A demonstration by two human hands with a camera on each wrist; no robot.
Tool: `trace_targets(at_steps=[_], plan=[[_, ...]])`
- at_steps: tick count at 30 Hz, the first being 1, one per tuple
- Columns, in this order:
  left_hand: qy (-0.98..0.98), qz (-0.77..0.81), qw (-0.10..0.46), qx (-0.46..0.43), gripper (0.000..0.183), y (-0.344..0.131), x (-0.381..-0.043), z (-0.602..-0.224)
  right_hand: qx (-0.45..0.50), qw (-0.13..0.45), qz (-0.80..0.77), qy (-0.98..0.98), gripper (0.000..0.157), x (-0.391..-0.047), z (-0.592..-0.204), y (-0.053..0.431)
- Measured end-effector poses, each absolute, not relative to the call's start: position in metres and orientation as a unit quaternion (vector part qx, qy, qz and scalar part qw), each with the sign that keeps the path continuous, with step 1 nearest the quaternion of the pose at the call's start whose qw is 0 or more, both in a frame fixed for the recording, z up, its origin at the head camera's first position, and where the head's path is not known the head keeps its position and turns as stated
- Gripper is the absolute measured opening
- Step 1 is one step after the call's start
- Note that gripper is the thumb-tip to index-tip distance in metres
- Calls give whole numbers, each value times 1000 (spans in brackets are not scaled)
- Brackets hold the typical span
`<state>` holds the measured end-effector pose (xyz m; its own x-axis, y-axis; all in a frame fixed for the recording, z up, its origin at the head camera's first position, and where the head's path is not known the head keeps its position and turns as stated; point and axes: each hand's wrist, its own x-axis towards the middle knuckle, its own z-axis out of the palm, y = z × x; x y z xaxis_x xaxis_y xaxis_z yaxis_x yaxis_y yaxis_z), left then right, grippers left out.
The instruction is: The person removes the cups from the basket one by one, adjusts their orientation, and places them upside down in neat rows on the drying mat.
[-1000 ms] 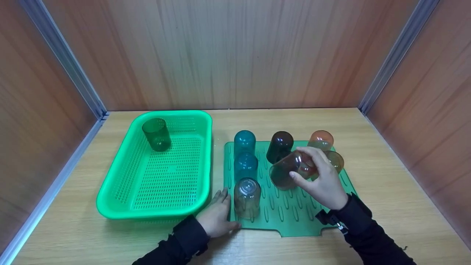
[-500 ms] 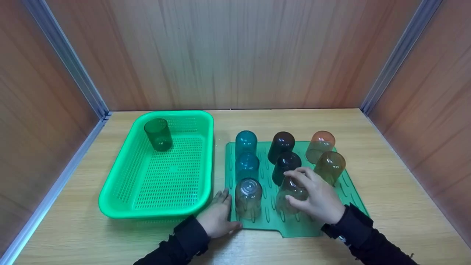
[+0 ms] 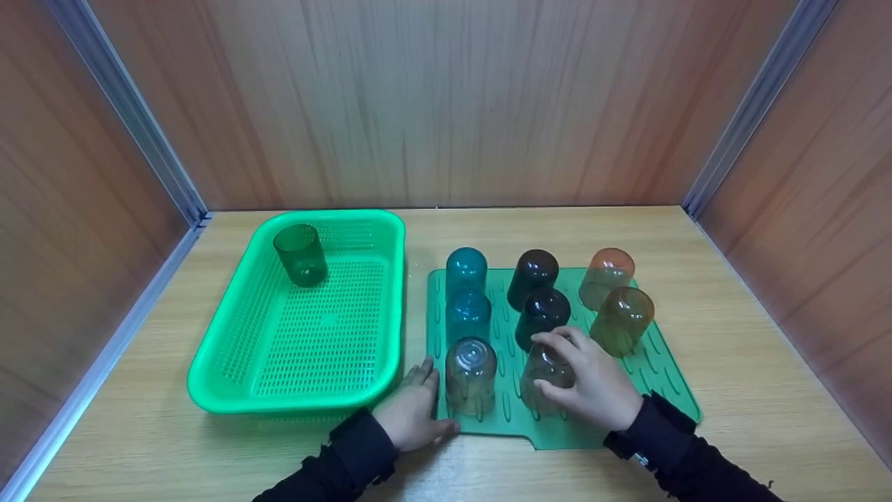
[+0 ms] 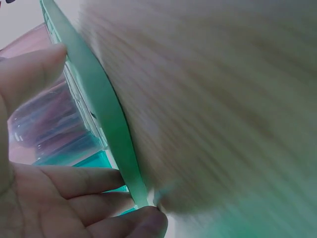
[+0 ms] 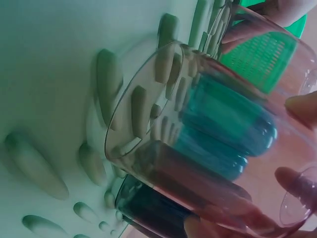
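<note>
My right hand (image 3: 596,387) grips a clear, pink-tinted drinking glass (image 3: 538,383) between thumb and fingers. That glass stands upside down at the front of the middle row on a green ribbed drying mat (image 3: 578,434); in the right wrist view its rim (image 5: 138,96) is close to the ribs. Extended fingers of my left hand (image 3: 411,413) touch the mat's left edge, with the thumb at its front edge. Beside them is another clear upturned glass (image 3: 471,383). Behind it stand two blue glasses (image 3: 468,317). Two dark glasses (image 3: 542,319) stand behind the gripped one.
An orange glass (image 3: 606,279) and an amber glass (image 3: 622,322) form the mat's right row. Left of the mat lies a green perforated basket (image 3: 300,406) with one dark green glass (image 3: 305,265) leaning inside. Wooden panels (image 3: 446,104) enclose the table's back and sides.
My right hand has brought the tilted clear glass down toward the front, and it now stands upside down on the mat. The left hand keeps its place at the mat's edge.
</note>
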<state>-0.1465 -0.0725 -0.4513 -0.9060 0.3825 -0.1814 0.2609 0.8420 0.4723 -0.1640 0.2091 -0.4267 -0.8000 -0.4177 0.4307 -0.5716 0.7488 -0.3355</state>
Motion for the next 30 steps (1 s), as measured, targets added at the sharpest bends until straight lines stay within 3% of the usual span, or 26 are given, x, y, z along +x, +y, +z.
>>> trace_targets(at_steps=[13,27,30], plan=[[941,261,136,168,89,-75,-140,-444,253,152,260,-920,59,-161,-425,207],[899,384,67,199,91,-76,-120,-398,280,231,312,-878,54,-159,-412,189],[895,393,46,209,89,-77,-119,-390,278,221,340,-871,54,-156,-409,180]])
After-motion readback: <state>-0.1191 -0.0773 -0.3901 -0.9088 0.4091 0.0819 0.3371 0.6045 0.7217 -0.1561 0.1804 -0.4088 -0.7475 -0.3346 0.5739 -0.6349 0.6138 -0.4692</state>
